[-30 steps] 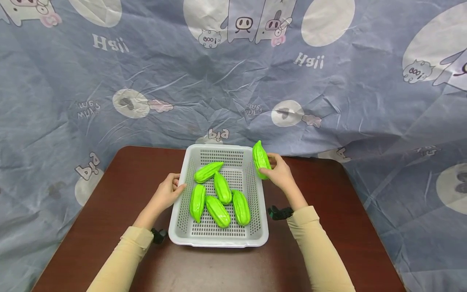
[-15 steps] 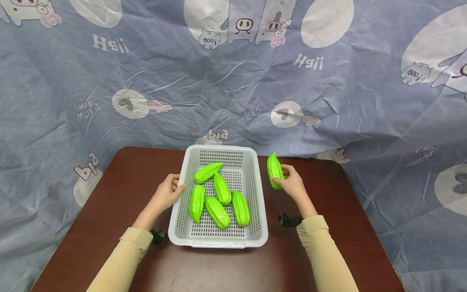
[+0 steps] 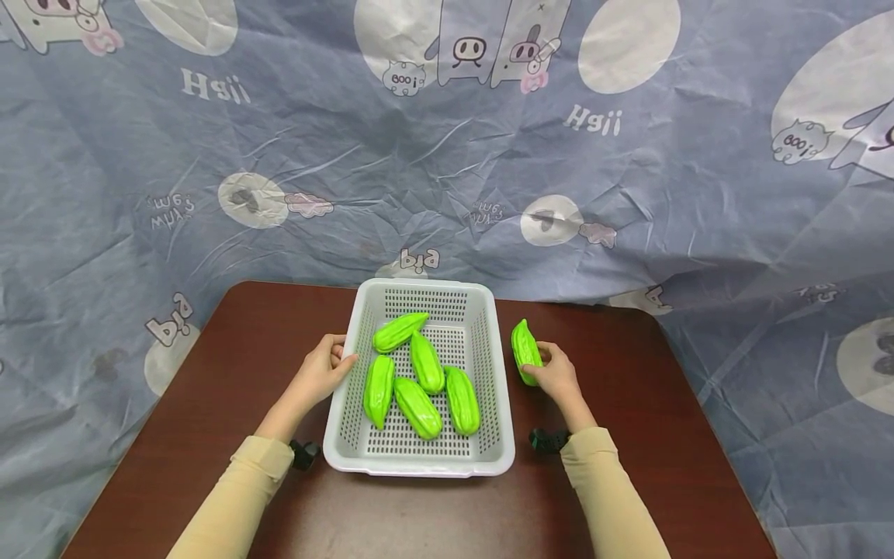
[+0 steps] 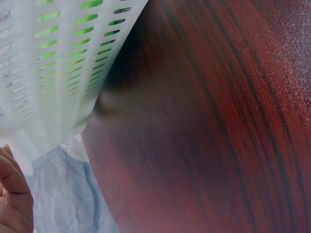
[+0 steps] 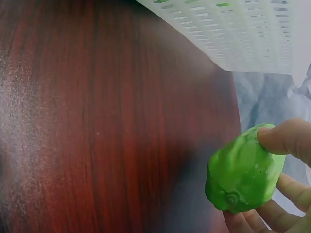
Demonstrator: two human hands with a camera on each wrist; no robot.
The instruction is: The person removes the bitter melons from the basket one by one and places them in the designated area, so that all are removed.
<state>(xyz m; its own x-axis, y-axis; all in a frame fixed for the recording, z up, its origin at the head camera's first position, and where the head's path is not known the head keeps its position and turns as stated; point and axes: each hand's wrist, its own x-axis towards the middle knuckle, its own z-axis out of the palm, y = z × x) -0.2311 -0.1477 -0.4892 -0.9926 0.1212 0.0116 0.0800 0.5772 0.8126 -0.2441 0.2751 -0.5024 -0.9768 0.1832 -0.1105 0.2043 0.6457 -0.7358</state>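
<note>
In the head view, my left hand [image 3: 324, 369] grips the left rim of a grey-white perforated plastic basket [image 3: 419, 464], thumb over the rim and fingers outside. Several bright green, ridged bitter melons [image 3: 417, 407] lie apart on its floor. To the right of the basket, my right hand [image 3: 557, 376] holds another bitter melon [image 3: 525, 348], its pointed tip facing away. From the right wrist view, thumb and fingers pinch this bitter melon [image 5: 245, 174] from opposite sides, stem end toward the camera. Only part of the left hand [image 4: 14, 194] shows in the left wrist view.
The basket stands on a dark red-brown wooden table [image 3: 628, 435]. Behind the table hangs a blue-grey printed cloth [image 3: 391, 171]. A dark wrist camera [image 3: 548, 441] sits by the right cuff and another camera [image 3: 304, 454] by the left.
My right hand has carried its bitter melon from over the basket's right rim to the right, then lower toward the table. The left hand and basket stay in place.
</note>
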